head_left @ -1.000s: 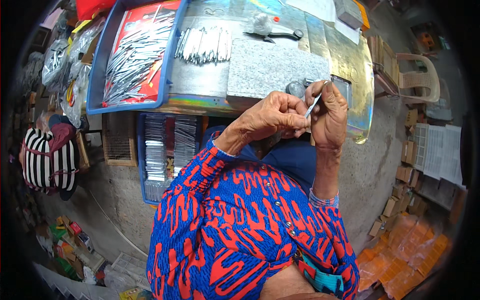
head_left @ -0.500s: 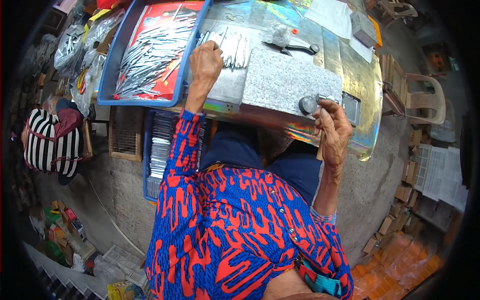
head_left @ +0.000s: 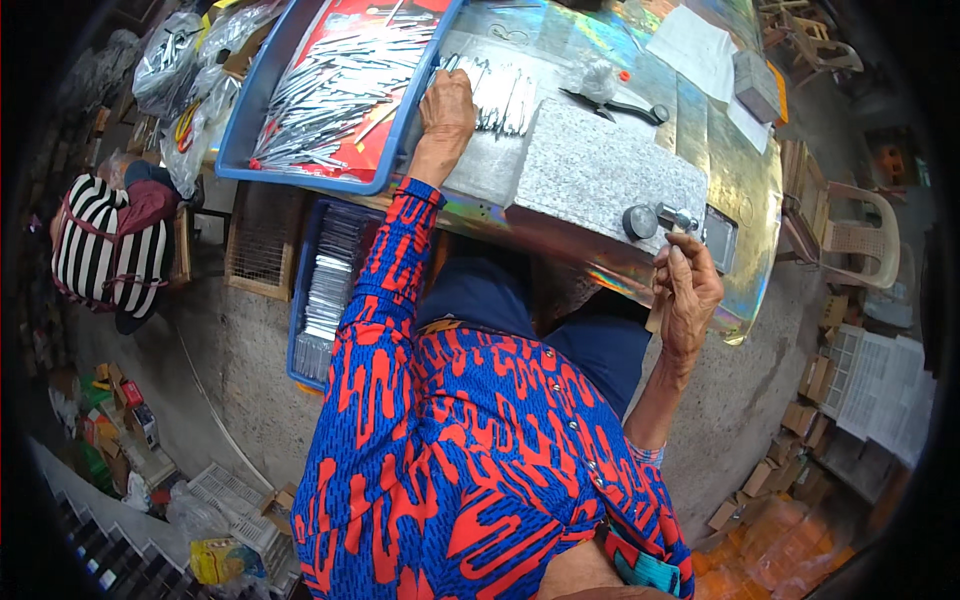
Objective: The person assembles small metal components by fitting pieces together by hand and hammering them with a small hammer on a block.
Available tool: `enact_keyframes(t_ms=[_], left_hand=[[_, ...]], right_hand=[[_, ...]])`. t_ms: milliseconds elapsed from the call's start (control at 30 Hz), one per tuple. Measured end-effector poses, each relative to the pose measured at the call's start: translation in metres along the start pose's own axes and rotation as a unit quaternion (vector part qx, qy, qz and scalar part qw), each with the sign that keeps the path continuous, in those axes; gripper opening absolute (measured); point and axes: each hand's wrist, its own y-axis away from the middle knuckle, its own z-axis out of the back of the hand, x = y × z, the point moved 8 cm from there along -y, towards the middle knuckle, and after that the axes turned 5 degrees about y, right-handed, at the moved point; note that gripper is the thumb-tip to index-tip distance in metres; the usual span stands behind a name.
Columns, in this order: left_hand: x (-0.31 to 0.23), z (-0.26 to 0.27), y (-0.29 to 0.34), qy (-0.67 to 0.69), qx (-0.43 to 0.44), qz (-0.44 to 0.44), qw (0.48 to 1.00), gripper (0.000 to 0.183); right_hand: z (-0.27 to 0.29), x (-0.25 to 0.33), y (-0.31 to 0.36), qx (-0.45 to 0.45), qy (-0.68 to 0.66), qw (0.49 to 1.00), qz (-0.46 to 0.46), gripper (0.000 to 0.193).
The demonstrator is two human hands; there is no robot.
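My right hand point(head_left: 690, 290) is closed round the pale wooden handle of a small hammer point(head_left: 678, 218). Its metal head is over the near right corner of a speckled grey stone slab point(head_left: 600, 160). A dark round metal block point(head_left: 640, 222) sits on the slab beside the hammer head. My left hand point(head_left: 448, 112) is bent with curled fingers at the left end of a row of thin silvery metal rods point(head_left: 503, 98) on the table. Whatever its fingertips hold is hidden. Left of that hand, a blue tray point(head_left: 330, 182) holds many loose metal rods point(head_left: 340, 95) on red lining.
Black-handled pliers point(head_left: 625, 108) and a crumpled plastic bag point(head_left: 597, 80) lie behind the slab. A dark rectangular recess point(head_left: 720, 240) is at its right. Another blue crate point(head_left: 330, 290) stands below the table. A person in stripes point(head_left: 115, 245) sits at the left; a plastic chair point(head_left: 865, 235) stands right.
The whole view has shifted, so the table appears farther right. The hammer head shows more plainly now, close to the round block. My left hand stays by the row of rods.
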Motion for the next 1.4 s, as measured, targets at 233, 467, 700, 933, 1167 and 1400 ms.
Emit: enact_keyframes(t_ms=[233,467,700,933,1167,1400], left_hand=[[0.000,0.060,0.021,0.270,-0.103,-0.041,0.956,0.009],[0.075,0.063,0.000,-0.087,0.023,0.035,0.995,0.019],[0.118,0.026,-0.005,-0.204,0.161,-0.026,0.965,0.019],[0.102,0.011,0.002,-0.151,0.144,-0.094,0.974,0.027],[0.112,0.041,-0.006,-0.115,0.052,-0.019,0.992,0.028],[0.083,0.103,0.007,0.212,-0.131,0.072,0.966,0.027]], right_hand=[[0.010,0.000,0.000,-0.023,-0.016,0.999,0.021,0.018],[0.017,-0.004,-0.003,-0.044,-0.003,0.999,0.021,0.018],[0.049,-0.021,-0.014,-0.121,-0.047,0.991,0.028,0.016],[0.132,-0.066,-0.025,-0.257,-0.016,0.966,0.020,0.015],[0.158,-0.104,-0.073,-0.245,0.357,0.899,0.072,0.017],[0.155,-0.112,-0.101,-0.196,0.453,0.869,0.033,0.023]])
